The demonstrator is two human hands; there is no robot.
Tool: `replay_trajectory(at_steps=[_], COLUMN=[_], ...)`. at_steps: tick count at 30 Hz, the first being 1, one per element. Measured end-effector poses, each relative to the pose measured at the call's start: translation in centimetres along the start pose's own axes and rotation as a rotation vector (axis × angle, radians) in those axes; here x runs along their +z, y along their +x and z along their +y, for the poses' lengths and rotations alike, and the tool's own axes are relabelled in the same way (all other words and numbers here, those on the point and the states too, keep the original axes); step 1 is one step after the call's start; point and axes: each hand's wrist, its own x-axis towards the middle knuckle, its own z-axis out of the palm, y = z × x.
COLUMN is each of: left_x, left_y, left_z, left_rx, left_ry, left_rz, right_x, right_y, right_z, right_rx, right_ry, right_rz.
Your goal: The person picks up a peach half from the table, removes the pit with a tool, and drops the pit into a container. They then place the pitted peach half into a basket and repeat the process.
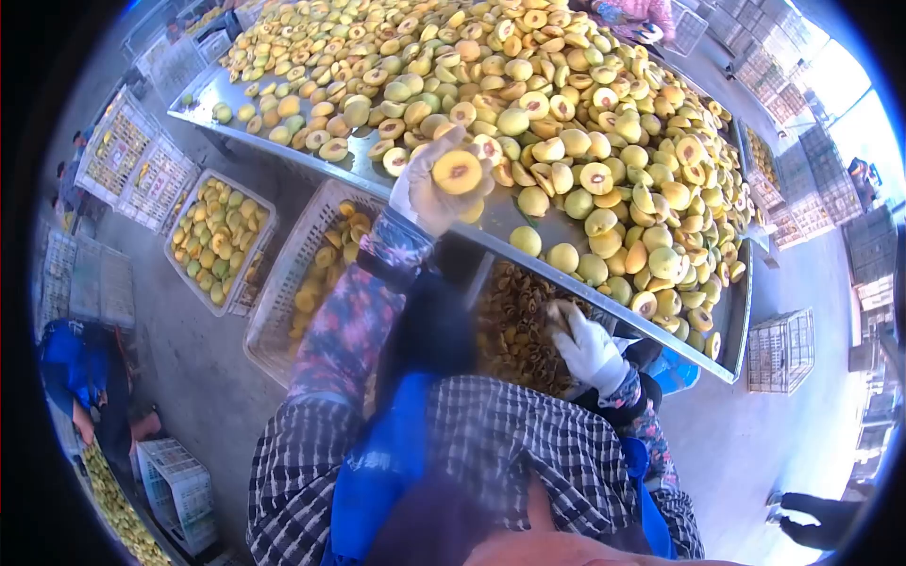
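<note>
My left hand point(436, 193), in a pale glove, is closed around a halved yellow peach point(458, 172). The cut face with its brown pit area is turned up towards me. This hand is over the near edge of a metal table point(557, 226) heaped with peach halves point(604, 141). Lower down, my right hand point(587, 351), in a white glove with stained fingertips, is closed above a bin of brown peach pits point(519, 325). What its curled fingers hold, if anything, is hidden.
A white crate point(274, 316) of peach pieces stands left of my body, beside another crate point(175, 255) of peaches. Stacked crates point(123, 151) line the left side. A blue container point(672, 371) is under the table. Other people point(651, 19) are around the edges.
</note>
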Motion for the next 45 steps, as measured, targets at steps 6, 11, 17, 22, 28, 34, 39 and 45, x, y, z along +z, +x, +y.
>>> replay_trajectory(at_steps=[6,11,17,22,28,34,39,45], left_x=[8.0,10.2,10.8,11.3,12.0,11.6,11.8,12.6], left_y=[-2.3,-2.6,-2.8,-3.2,-3.3,-3.1,-2.5,-2.5], left_z=[-5.2,-9.2,-11.6,-11.5,-11.3,-13.3,-14.4,-14.5], left_rx=[0.076,0.242,0.235,0.062,0.017,0.081,0.033,-0.133], left_ry=[0.186,0.425,0.399,0.576,0.676,0.398,0.373,0.566], left_rz=[0.032,0.009,0.176,0.145,0.064,0.135,0.137,0.075], right_x=[-2.4,-3.3,-2.3,-3.0,-1.5,-2.9,-3.6,-4.1], right_y=[4.3,4.8,3.8,2.5,2.1,1.2,0.4,-0.8], right_z=[-3.3,-6.0,-5.1,-2.9,-0.9,-2.4,-1.4,-2.0], right_rx=[-0.330,-0.200,-0.066,-0.093,-0.163,0.126,0.241,0.172], right_ry=[-0.087,-0.107,-0.215,-0.261,0.495,1.437,1.821,1.189], right_rz=[0.471,0.516,0.456,0.345,0.237,-0.139,-0.270,-0.003])
